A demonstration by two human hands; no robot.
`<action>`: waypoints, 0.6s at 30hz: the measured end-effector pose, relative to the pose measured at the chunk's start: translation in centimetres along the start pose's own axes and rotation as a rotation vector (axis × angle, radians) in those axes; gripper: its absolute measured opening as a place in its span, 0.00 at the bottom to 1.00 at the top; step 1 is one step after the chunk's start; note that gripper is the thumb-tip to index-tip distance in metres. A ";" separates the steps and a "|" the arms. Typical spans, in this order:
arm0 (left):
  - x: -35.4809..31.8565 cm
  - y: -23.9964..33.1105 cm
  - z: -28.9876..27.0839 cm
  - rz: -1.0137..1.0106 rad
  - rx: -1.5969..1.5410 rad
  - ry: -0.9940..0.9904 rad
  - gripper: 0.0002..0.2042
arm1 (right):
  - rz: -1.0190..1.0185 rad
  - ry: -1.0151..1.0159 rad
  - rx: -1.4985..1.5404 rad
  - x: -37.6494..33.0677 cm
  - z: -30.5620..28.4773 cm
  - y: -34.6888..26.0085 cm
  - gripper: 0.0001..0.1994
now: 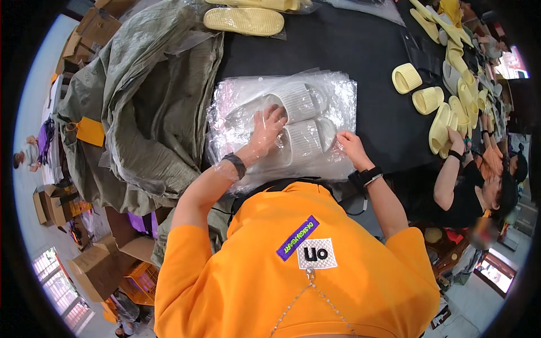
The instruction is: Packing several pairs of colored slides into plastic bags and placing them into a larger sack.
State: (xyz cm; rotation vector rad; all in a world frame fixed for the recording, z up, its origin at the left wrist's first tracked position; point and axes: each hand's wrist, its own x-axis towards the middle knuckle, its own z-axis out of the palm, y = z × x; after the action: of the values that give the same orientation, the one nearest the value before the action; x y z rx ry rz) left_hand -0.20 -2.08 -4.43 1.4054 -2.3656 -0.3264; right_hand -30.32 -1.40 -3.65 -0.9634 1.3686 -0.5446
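Note:
A pair of white slide slippers [300, 101] lies side by side in a clear plastic bag [338, 107], on top of a stack of similar bags. My left hand [267, 130] reaches into the bag from its left side, plastic draped over the wrist. Its fingers are curled on the slippers, near the straps. At the right end of the bag, beside the lower slipper's toe, my right hand [350, 147] pinches the plastic edge between thumb and fingers.
Left of the bags slumps a large grey-green woven sack [141, 107]. Bagged yellow slippers [243, 21] lie at the far side of the black table [372, 62]. Loose yellow slippers [428, 100] are spread at right, where a co-worker's hand [456, 141] holds some. Cardboard boxes [96, 270] stand lower left.

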 end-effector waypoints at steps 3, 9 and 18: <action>-0.6 -0.3 -0.3 -0.030 -0.005 -0.036 0.21 | 0.076 0.146 -0.010 -1.1 0.3 -0.9 0.08; -6.5 -2.7 -3.9 -0.072 0.125 -0.121 0.20 | 0.059 0.342 0.059 -2.2 -3.1 0.0 0.09; -14.5 -10.8 -9.4 -0.793 -0.658 0.580 0.17 | 0.031 0.467 0.080 -3.6 -3.7 0.4 0.08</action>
State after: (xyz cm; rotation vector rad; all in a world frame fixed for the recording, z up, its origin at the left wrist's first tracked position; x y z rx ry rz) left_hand 18.68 5.39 -2.84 1.7023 -1.0287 -0.7002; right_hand -34.57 0.81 -1.68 -0.7747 1.7572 -0.8298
